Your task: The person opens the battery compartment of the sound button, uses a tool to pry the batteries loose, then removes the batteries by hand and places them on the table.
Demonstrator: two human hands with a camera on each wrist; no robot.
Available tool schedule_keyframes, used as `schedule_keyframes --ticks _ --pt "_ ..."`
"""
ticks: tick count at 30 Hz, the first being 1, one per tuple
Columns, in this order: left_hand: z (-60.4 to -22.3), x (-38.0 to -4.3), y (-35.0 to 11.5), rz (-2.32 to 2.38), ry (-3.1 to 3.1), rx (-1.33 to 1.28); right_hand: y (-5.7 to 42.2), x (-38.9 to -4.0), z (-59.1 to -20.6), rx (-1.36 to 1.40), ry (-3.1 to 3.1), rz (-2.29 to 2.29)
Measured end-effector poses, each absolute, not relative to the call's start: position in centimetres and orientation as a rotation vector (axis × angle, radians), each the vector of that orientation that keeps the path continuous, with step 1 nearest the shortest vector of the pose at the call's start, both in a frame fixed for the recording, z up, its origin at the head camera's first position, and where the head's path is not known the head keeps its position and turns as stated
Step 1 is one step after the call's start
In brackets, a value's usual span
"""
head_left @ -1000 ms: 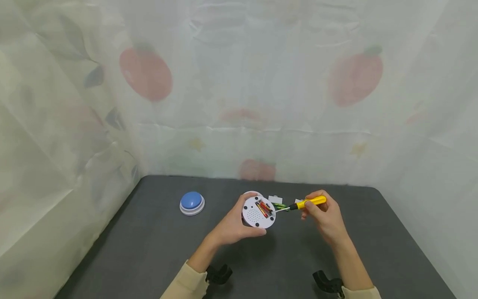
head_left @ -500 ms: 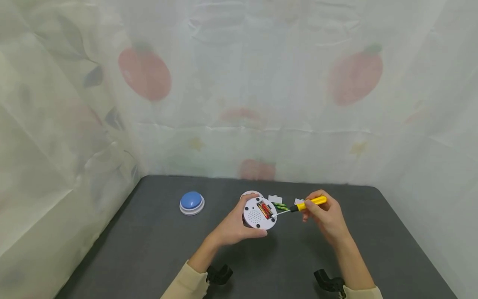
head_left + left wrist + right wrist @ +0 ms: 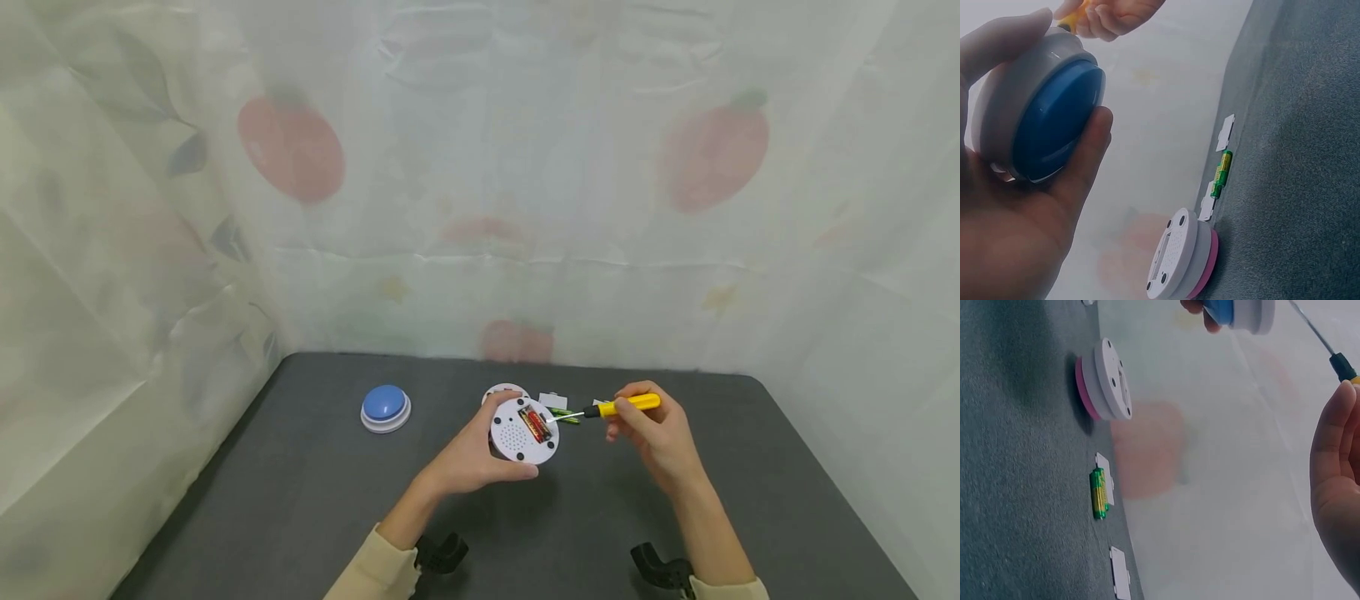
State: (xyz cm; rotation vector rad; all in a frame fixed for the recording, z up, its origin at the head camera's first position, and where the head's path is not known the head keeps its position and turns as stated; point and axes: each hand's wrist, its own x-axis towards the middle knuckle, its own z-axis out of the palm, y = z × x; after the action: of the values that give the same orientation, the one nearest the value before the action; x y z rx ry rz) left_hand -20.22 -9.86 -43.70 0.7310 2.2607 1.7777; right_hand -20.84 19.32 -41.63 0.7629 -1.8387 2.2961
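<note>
My left hand [image 3: 468, 454] grips a round push-button device [image 3: 517, 437] by its rim, fingers on one side and thumb on the other. Its white, speaker-holed underside faces up, and red batteries [image 3: 535, 423] lie side by side in the uncovered battery compartment. In the left wrist view, the device's blue button top [image 3: 1057, 122] faces away from the palm. My right hand [image 3: 660, 437] holds a screwdriver [image 3: 633, 403] by its yellow handle. The metal shaft points left, with its tip right at the compartment's edge.
Behind the held device, a pink-and-white button device [image 3: 1107, 381] lies upside down. Beside it are green batteries [image 3: 1099, 494] and white battery covers [image 3: 1120, 573]. Another blue button [image 3: 385, 407] stands upright on the dark table [image 3: 300, 500], at left.
The red batteries, uneven and tilted a second ago, now lie flat in the compartment. The screwdriver tip dipped, then rose along the compartment's edge. The held device has shifted slightly right and down.
</note>
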Motion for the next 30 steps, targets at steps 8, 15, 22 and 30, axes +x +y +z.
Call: schedule_keyframes --ticks 8,15,22,30 --pt "-43.7 -20.2 -9.7 1.746 2.266 0.752 18.4 -20.9 -41.4 0.656 -1.932 2.282" --pt "-43.6 -20.2 -9.5 1.744 2.249 0.786 17.8 -21.4 -40.9 0.64 -2.005 2.279" --pt "-43.6 -20.1 -9.5 1.721 2.255 0.773 17.3 -21.7 -40.9 0.628 -2.082 2.251" --pt "-43.5 -20.1 -9.6 1.711 2.263 0.748 17.5 -21.8 -41.0 0.684 -2.091 2.246"
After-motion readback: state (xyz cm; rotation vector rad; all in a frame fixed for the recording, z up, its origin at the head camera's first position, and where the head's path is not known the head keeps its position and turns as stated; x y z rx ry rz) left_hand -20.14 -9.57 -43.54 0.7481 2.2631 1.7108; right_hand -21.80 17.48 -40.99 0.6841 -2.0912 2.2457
